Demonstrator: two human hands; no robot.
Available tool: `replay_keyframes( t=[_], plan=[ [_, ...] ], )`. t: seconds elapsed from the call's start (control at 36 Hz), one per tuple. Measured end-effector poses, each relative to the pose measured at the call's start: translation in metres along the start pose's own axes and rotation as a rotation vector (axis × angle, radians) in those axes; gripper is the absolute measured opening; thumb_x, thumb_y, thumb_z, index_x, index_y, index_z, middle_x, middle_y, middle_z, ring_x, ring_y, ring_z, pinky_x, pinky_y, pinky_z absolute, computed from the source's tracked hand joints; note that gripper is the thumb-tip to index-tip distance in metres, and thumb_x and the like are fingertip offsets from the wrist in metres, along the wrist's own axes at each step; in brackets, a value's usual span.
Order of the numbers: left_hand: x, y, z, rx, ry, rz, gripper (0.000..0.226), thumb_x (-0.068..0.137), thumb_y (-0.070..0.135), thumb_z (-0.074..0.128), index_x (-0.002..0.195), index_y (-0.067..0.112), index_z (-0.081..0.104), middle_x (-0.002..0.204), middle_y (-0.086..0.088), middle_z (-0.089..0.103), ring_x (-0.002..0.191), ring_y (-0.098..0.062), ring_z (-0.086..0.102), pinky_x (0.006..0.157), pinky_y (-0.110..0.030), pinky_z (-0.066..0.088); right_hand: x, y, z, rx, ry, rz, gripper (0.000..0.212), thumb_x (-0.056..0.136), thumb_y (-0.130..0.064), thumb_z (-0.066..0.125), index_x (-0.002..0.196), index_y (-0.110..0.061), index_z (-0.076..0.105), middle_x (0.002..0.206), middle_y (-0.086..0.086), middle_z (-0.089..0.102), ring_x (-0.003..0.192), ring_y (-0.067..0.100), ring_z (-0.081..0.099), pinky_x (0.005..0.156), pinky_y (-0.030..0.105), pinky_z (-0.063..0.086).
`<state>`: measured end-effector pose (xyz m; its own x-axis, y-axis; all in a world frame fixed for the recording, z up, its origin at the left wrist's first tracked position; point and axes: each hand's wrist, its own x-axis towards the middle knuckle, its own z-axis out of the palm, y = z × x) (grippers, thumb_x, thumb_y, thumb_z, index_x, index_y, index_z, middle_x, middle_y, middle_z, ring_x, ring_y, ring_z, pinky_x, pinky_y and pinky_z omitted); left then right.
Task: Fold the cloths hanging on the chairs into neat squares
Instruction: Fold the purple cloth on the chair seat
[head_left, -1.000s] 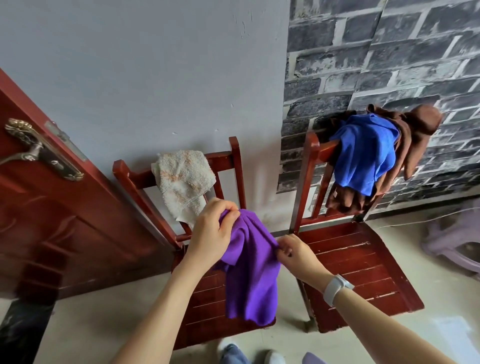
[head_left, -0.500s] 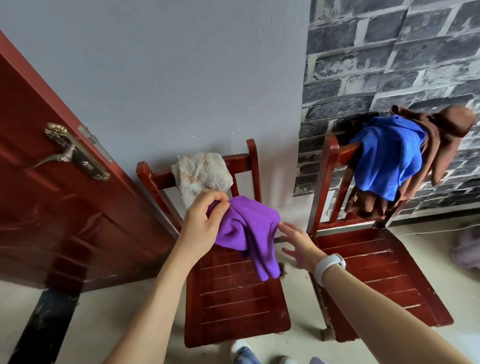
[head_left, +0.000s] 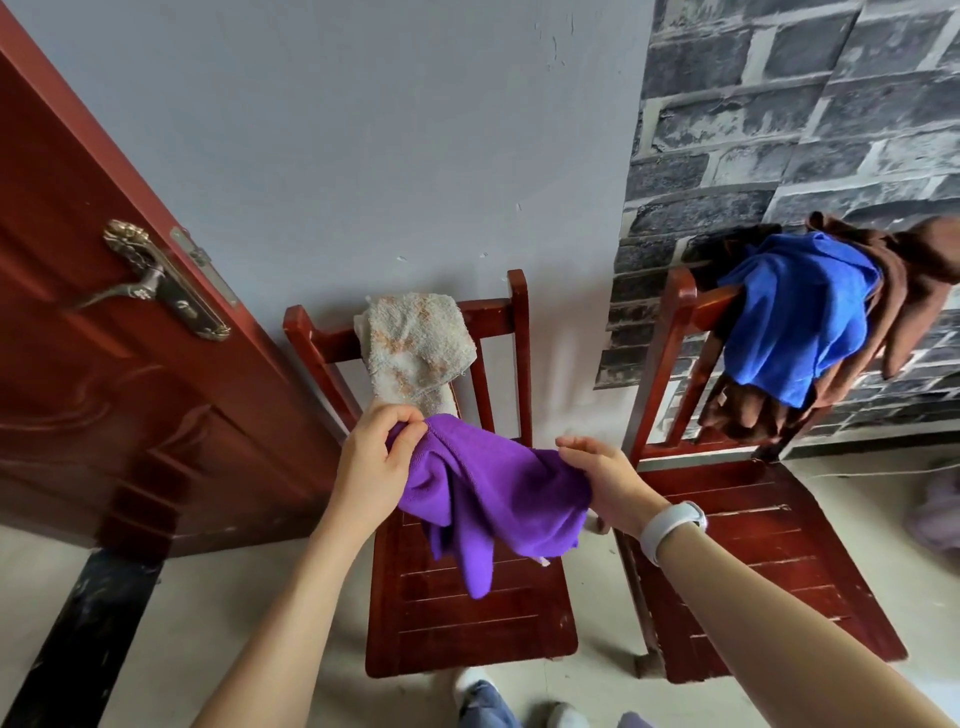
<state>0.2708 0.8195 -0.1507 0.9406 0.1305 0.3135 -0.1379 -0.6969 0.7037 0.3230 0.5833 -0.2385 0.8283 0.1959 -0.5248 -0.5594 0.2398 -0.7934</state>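
**Purple cloth held up between both hands, above left chair seat**

Purple cloth (head_left: 493, 499) is off the chairs, held in the air over the seat of the left chair (head_left: 467, 618). It is bunched and unfolded; a long tail droops toward the seat slats, and a small pale tag shows at its lower edge.

Left hand (head_left: 376, 462): fingers curled, thumb and fingertips pinching the cloth's upper left edge.

Right hand (head_left: 602, 478): takes the cloth's right edge at the thumb side; the other fingers are stretched out nearly straight above the fabric. A white wristband (head_left: 670, 525) sits on that wrist.

No containers in view; the chair backs do the holding. The left chair's top rail carries one cream towel (head_left: 415, 353) with orange-brown marks, draped over and hanging between the back slats, just behind the left hand. The right chair (head_left: 753, 545) carries two cloths on its backrest: a blue cloth (head_left: 795, 312) lying on top of a brown cloth (head_left: 909, 291), the brown showing above, to the right and below the blue.

Both chairs stand against the wall, grey plaster behind the left, brick-pattern covering behind the right. A red-brown door (head_left: 78, 338) with a metal lever handle (head_left: 156, 286) stands at left. Shoe tips show at the bottom edge.
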Motion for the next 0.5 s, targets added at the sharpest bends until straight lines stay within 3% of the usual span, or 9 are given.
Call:
replay_keyframes(
  t=[0.14, 0.22, 0.28, 0.39, 0.44, 0.5],
  plan=[
    [-0.009, -0.021, -0.003, 0.064, -0.002, -0.138, 0.010, 0.082, 0.003, 0.063, 0.090, 0.005, 0.069, 0.088, -0.002, 0.064, 0.082, -0.013, 0.058, 0.078, -0.016, 0.040, 0.004, 0.000, -0.020, -0.246, 0.131, -0.057, 0.040, 0.082, 0.012, 0.039, 0.086, -0.019, 0.064, 0.090, 0.010, 0.061, 0.078, 0.021, 0.057, 0.062, 0.023, 0.048],
    [-0.018, -0.041, -0.007, 0.047, -0.008, -0.299, 0.021, 0.081, 0.004, 0.065, 0.101, 0.008, 0.069, 0.096, -0.002, 0.068, 0.088, -0.016, 0.060, 0.081, -0.023, 0.043, 0.005, -0.002, -0.037, -0.384, 0.218, -0.104, 0.046, 0.077, 0.015, 0.033, 0.094, -0.014, 0.065, 0.088, 0.007, 0.062, 0.077, 0.018, 0.056, 0.061, 0.021, 0.046],
    [-0.024, -0.054, -0.010, 0.045, -0.003, -0.372, 0.025, 0.081, 0.004, 0.065, 0.106, 0.008, 0.067, 0.100, -0.004, 0.068, 0.090, -0.017, 0.059, 0.081, -0.026, 0.043, 0.007, -0.003, -0.048, -0.353, 0.279, -0.138, 0.045, 0.076, 0.016, 0.031, 0.093, -0.010, 0.064, 0.082, 0.008, 0.060, 0.069, 0.017, 0.053, 0.057, 0.020, 0.044],
    [-0.027, -0.071, -0.016, 0.069, 0.063, -0.422, 0.019, 0.081, 0.004, 0.065, 0.099, 0.005, 0.069, 0.094, -0.010, 0.070, 0.086, -0.022, 0.062, 0.078, -0.029, 0.044, 0.004, -0.008, -0.064, -0.064, 0.351, -0.087, 0.029, 0.071, 0.009, 0.033, 0.068, -0.010, 0.054, 0.063, 0.007, 0.051, 0.057, 0.019, 0.042, 0.046, 0.021, 0.035],
    [-0.024, -0.077, -0.018, 0.087, 0.087, -0.418, 0.013, 0.082, 0.005, 0.064, 0.094, 0.004, 0.069, 0.089, -0.011, 0.070, 0.086, -0.028, 0.063, 0.075, -0.030, 0.043, -0.002, -0.014, -0.068, 0.037, 0.244, 0.000, 0.017, 0.070, 0.002, 0.039, 0.064, -0.008, 0.051, 0.057, 0.006, 0.050, 0.053, 0.020, 0.045, 0.047, 0.023, 0.036],
    [-0.018, -0.082, -0.018, 0.131, 0.098, -0.421, 0.012, 0.086, 0.008, 0.058, 0.093, 0.004, 0.068, 0.090, -0.013, 0.069, 0.087, -0.031, 0.061, 0.073, -0.030, 0.041, -0.008, -0.020, -0.069, -0.043, 0.056, 0.149, 0.009, 0.079, -0.004, 0.047, 0.075, -0.005, 0.054, 0.066, 0.009, 0.057, 0.057, 0.020, 0.054, 0.052, 0.026, 0.045]
  ],
)
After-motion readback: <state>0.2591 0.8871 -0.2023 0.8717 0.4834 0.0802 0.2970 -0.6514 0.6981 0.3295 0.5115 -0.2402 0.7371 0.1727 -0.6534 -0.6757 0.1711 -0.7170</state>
